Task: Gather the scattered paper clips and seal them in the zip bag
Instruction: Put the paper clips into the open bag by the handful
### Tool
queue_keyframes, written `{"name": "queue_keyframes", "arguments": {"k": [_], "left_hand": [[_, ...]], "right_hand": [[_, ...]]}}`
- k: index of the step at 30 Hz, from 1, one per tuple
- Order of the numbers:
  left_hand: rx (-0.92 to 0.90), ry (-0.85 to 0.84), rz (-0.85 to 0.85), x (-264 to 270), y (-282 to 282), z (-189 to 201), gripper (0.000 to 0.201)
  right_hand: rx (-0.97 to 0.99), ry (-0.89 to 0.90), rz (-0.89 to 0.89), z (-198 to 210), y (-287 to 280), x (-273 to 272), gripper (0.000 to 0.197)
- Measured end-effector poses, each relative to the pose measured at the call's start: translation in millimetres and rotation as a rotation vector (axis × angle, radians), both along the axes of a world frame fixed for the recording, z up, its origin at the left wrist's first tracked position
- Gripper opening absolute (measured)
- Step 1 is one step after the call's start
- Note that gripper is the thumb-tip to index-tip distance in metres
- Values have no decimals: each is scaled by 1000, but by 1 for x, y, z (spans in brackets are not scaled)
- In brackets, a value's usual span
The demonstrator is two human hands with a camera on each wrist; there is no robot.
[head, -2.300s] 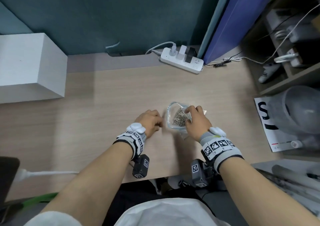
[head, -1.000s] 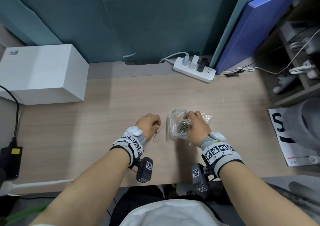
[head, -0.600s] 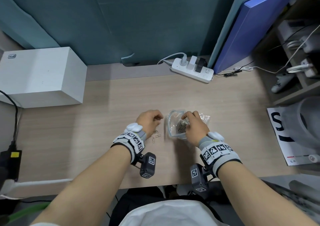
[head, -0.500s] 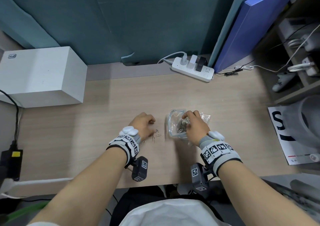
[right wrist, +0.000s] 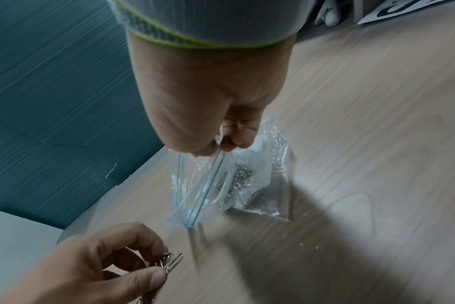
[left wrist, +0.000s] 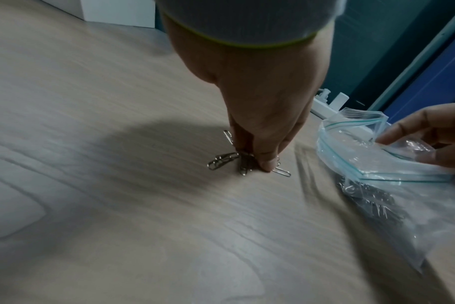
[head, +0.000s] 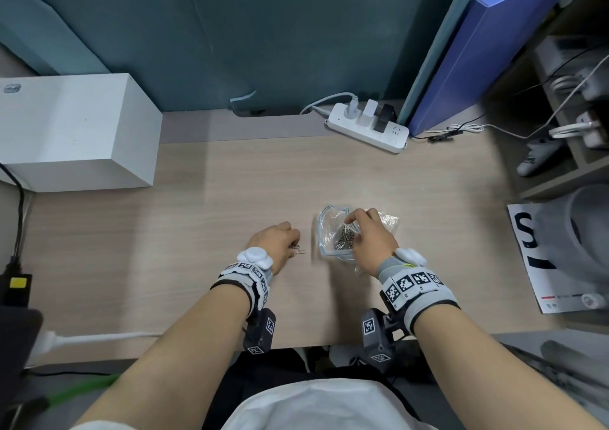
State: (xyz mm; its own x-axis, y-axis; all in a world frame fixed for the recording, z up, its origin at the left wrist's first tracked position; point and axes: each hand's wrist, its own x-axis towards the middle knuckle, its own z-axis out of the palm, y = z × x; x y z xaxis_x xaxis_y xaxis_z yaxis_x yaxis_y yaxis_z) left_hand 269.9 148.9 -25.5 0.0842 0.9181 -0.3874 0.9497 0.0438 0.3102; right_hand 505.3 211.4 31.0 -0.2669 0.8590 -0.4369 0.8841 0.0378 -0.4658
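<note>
A clear zip bag [head: 330, 223] with a teal seal strip lies on the wooden desk [head: 230, 182], its mouth held open toward the left. A heap of silver paper clips [head: 344, 241] sits inside it. My right hand [head: 354, 223] pinches the bag's upper rim [right wrist: 218, 152] between thumb and finger. Left of the bag, my left hand [head: 293, 246] is down on the desk, its fingertips [left wrist: 266, 164] pinching a small bunch of loose paper clips [left wrist: 223, 161]. The right wrist view shows those paper clips [right wrist: 169, 262] gripped between thumb and fingers.
A white box [head: 75, 133] stands at the back left and a power strip [head: 367, 128] with plugs at the back. A blue board [head: 487, 50] leans at the back right. A printed sheet [head: 534, 258] and shelving lie to the right.
A second ago my left hand held a few clips dangling; they then lay on the desk left of the bag. Now its fingers have closed on them again. The right hand kept hold of the bag.
</note>
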Motion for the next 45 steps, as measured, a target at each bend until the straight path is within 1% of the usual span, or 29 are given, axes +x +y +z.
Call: {"name": "queue_keyframes", "arguments": {"k": [4, 9, 13, 19, 23, 27, 30, 34, 39, 42, 43, 45], "left_hand": [[-19, -36, 47, 2, -1, -5, 16], [-53, -56, 101, 2, -4, -11, 25], [-35, -62, 74, -2, -7, -11, 22], [-63, -14, 12, -5, -7, -10, 15], [-35, 8, -7, -6, -10, -9, 16], [26, -11, 7, -8, -16, -9, 16], [77, -49, 20, -15, -19, -5, 21], [130, -84, -112, -27, -21, -5, 31], [62, -102, -161, -20, -18, 5, 31], [32, -129, -129, -15, -18, 5, 26], [19, -141, -115, -14, -18, 4, 27], [-21, -167, -117, -16, -18, 3, 36]], "right_hand": [[-8, -7, -4, 0, -1, 2, 45], [-12, 3, -7, 0, -2, 3, 46], [-7, 1, -6, 2, -3, 4, 46], [6, 5, -10, 2, -3, 6, 45], [12, 17, -8, 2, -4, 6, 45], [11, 13, 4, 1, -4, 7, 45], [6, 7, 4, 2, -2, 7, 46], [13, -2, 15, 2, 0, 4, 47], [12, 0, 16, 1, -2, 2, 45], [9, -5, 16, 0, -2, 3, 44], [6, -8, 15, 0, -2, 3, 44], [1, -7, 7, 1, -2, 4, 45]]}}
